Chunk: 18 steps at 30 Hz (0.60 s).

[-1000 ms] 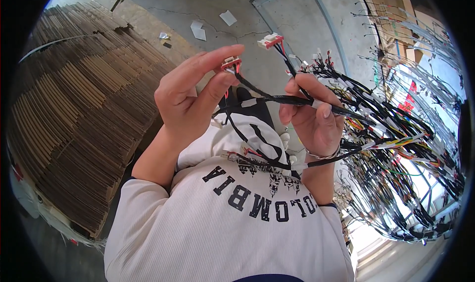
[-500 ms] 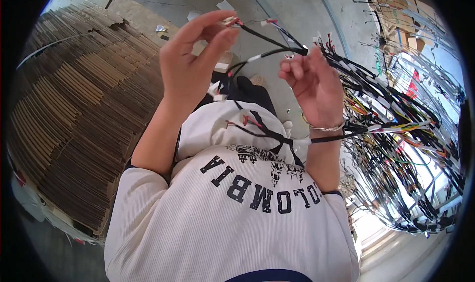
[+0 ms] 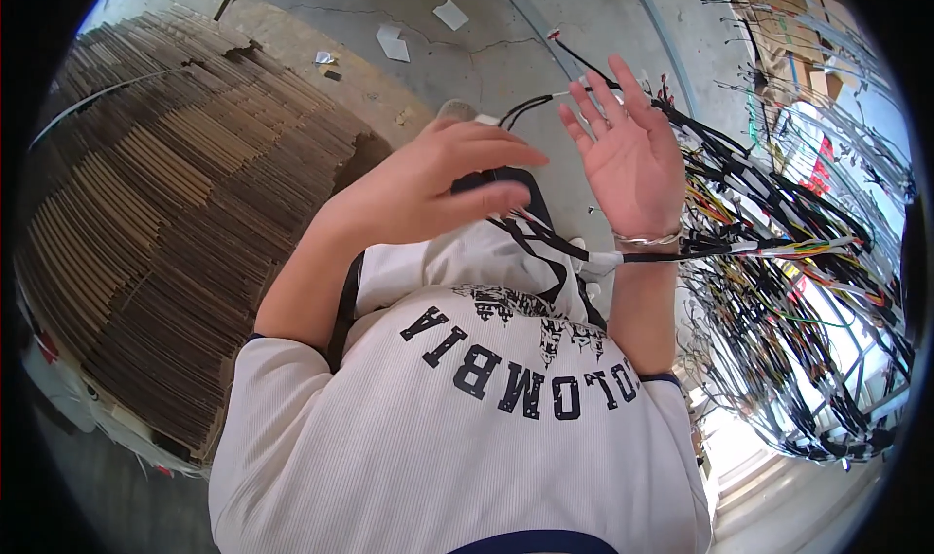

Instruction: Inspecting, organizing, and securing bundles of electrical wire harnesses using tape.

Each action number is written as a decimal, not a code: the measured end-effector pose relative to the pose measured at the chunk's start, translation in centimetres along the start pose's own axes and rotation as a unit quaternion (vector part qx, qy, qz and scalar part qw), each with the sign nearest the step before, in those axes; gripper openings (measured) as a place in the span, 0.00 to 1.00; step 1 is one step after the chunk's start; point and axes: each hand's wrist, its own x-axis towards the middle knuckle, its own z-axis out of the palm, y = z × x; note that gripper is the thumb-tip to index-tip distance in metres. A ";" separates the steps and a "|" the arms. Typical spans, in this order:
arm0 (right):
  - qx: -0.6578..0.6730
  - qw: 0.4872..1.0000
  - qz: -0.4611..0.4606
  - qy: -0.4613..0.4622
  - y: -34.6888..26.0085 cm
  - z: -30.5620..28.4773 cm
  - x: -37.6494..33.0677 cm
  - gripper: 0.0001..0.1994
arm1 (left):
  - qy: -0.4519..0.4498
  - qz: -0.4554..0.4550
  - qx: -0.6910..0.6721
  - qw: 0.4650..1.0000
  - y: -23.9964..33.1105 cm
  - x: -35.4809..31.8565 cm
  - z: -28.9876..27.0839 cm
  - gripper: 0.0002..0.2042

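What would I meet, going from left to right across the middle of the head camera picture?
Stack of flattened cardboard → left hand → right hand, open with its palm showing → hanging mass of wire harnesses.

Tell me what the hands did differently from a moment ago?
The right hand let go of the black wires and opened flat, palm showing. The left hand stopped pinching the wire end and dropped lower, fingers loosely stretched over the wires. The big wire bundle on the right and the stacked cardboard stayed put.
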 end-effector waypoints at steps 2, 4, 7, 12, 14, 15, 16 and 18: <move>-0.021 0.999 -0.003 -0.045 -0.3 0.4 -0.2 0.37 | 0.081 -0.079 -0.058 0.992 -2.6 0.1 1.6 0.17; -0.032 0.998 -0.004 -0.062 -0.4 0.8 -0.3 0.37 | 0.143 -0.144 -0.224 0.953 -4.7 0.8 2.8 0.16; -0.036 0.995 -0.003 -0.096 -0.3 1.1 -0.4 0.37 | 0.288 -0.116 -0.016 0.950 -7.8 2.3 3.0 0.14; -0.065 0.990 0.030 -0.123 -0.9 1.1 -1.1 0.35 | 0.104 -0.238 -0.327 0.909 -7.7 2.6 0.6 0.13; -0.069 0.984 0.069 -0.146 -1.0 1.0 -1.3 0.32 | 0.096 -0.237 -0.367 0.894 -7.9 2.3 -0.2 0.12; -0.069 0.985 0.067 -0.146 -0.9 0.9 -1.3 0.32 | 0.110 -0.242 -0.352 0.897 -8.1 2.3 -0.4 0.12; -0.038 0.989 0.065 -0.130 -0.7 0.8 -1.2 0.28 | 0.125 -0.247 -0.336 0.900 -8.2 2.4 -0.5 0.12; -0.007 0.991 0.065 -0.117 -0.5 0.6 -1.1 0.24 | 0.236 -0.159 -0.178 0.942 -8.9 2.6 1.2 0.12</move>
